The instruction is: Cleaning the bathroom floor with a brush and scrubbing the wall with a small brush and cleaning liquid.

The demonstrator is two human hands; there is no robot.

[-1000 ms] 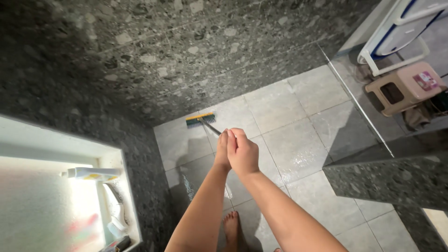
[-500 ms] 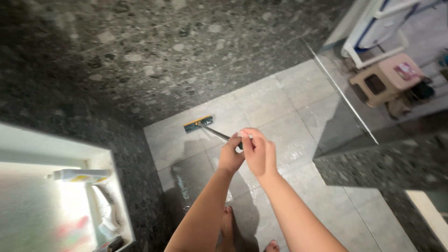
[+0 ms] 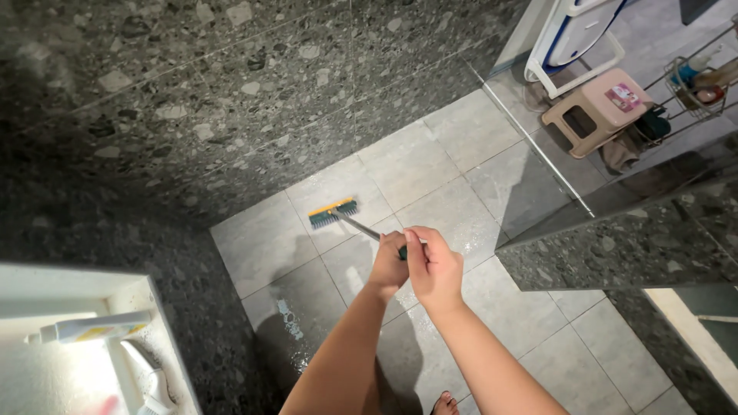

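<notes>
Wall (image 3: pixel 192 92): dark speckled stone is seen rising behind the floor.
Floor (image 3: pixel 430 165): grey tiles, wet in places.
Stool (image 3: pixel 596 111): a beige plastic stool is seen beyond the glass edge, top right.
Brush (image 3: pixel 333 212): its green-bristled, yellow-backed head is set on the tiles near the wall, with the handle slanting back to the hands.
Left hand (image 3: pixel 390 265): fingers are curled shut around the handle.
Right hand (image 3: pixel 435 267): closed over the handle end, touching the left.
</notes>
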